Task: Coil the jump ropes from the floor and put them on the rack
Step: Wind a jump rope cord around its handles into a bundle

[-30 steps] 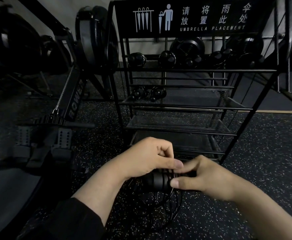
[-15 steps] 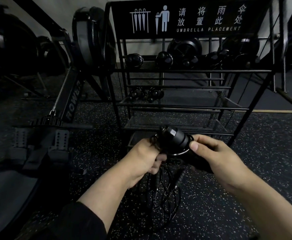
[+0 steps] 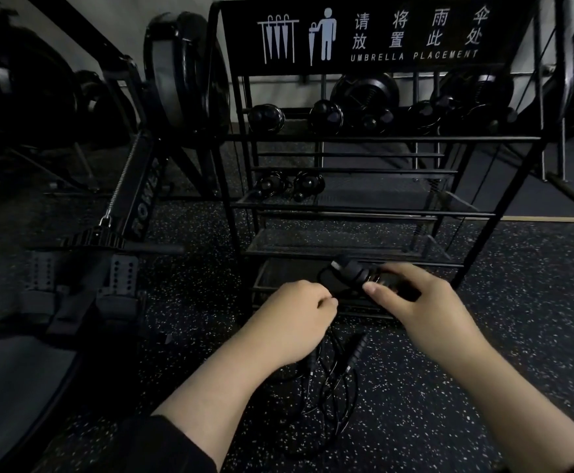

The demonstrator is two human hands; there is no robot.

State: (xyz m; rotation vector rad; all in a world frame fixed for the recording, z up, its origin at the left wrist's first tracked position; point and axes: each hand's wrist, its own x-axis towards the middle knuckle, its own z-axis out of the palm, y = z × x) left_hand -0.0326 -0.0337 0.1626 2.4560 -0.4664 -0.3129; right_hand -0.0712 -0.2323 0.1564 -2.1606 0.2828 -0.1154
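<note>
While both forearms reach forward and down over the speckled floor [image 3: 483,353], the hands meet just in front of the lowest tier of the rack [image 3: 394,138]. The left hand [image 3: 292,322] is seen from the back, knuckles up, fingers curled under into a loose fist; strands of the rope [image 3: 326,390] run up into it, so it seems to grip the cord, though the fingers themselves are hidden. A dark sleeve [image 3: 162,445] covers that arm near the elbow. The right hand [image 3: 422,302] lies palm down, its wrist bent slightly toward the left, with the thumb [image 3: 374,289] stretched leftward and the fingers arched over a black handle [image 3: 350,271], which it pinches. That handle lies roughly level, pointing left, in front of the bottom shelf's edge; whether it touches the shelf cannot be told.

Below the hands the rope hangs in loose, tangled loops down to the floor, with a second handle [image 3: 357,349] dangling tilted between the two wrists.

Higher tiers of the rack carry other coiled ropes with round black handles [image 3: 266,117], and a sign [image 3: 411,32] across the top reads "UMBRELLA PLACEMENT". To the left stands a rower [image 3: 142,199] with its foot plates near the left forearm.
</note>
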